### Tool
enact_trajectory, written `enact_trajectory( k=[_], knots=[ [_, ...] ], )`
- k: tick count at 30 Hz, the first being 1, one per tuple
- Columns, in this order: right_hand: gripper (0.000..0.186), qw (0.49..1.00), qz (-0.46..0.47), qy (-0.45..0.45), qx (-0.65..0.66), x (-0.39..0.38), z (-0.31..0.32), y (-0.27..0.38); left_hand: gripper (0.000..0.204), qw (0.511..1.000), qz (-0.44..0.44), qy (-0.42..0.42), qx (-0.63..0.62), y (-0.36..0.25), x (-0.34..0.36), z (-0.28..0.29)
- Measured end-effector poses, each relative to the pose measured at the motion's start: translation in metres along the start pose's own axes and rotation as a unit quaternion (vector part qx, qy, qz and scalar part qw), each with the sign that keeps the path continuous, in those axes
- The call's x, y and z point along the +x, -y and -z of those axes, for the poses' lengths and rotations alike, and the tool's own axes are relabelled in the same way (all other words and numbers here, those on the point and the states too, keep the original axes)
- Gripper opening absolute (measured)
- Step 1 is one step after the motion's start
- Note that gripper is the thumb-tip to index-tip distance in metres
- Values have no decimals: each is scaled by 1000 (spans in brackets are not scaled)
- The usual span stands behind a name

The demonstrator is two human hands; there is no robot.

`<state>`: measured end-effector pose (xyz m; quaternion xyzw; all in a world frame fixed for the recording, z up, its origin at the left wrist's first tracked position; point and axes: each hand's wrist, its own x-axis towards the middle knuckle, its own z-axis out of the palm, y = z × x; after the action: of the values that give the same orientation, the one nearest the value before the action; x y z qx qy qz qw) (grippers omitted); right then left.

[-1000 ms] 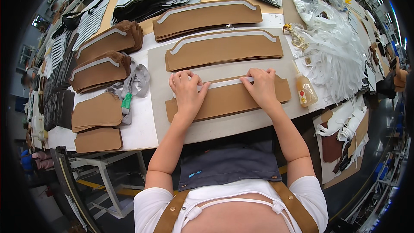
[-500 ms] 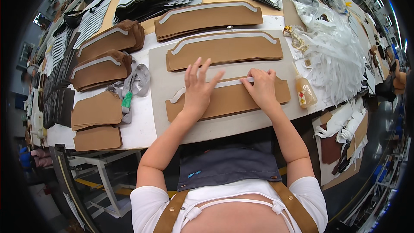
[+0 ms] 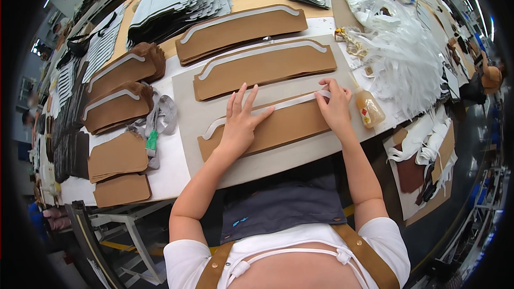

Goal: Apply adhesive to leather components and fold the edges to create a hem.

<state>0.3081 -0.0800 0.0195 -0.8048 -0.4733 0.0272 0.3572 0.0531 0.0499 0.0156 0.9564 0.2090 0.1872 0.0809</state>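
In front of me lies a stack of long brown panels (image 3: pixel 289 126), its top one edged along the far side by a narrow white strip (image 3: pixel 294 100). My left hand (image 3: pixel 239 123) rests over the stack's left half with fingers spread, the index finger lying on the strip. Near the right end, my right hand (image 3: pixel 335 108) pinches the strip's end between thumb and fingers, and the panel's right corner is hidden under it. Just beyond are two more brown stacks, a middle one (image 3: pixel 267 69) and a far one (image 3: pixel 241 32), each topped with a similar white strip.
To the right stand a bottle of amber liquid (image 3: pixel 369 109) and a heap of white strips (image 3: pixel 399 48). Smaller brown stacks (image 3: pixel 119 155) and a grey strap (image 3: pixel 163 115) lie left. Grey-and-black pieces (image 3: pixel 171 5) are piled behind. A grey board (image 3: pixel 184 128) lies under the work.
My right hand has moved rightward along the panel's far edge with the strip. My left index finger now lies along the strip. The whole view has shifted and turned slightly.
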Motion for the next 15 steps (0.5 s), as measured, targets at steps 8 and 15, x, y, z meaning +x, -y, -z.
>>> enact_trajectory(
  k=[8,15],
  knots=[
    [28,992,80,-59,-80,-3,-6,-5,68,1000,-2,-4,1,0,1,-3],
    [27,990,90,-51,-93,-6,-5,-3,69,1000,-10,-10,13,-1,0,-4]
  ],
)
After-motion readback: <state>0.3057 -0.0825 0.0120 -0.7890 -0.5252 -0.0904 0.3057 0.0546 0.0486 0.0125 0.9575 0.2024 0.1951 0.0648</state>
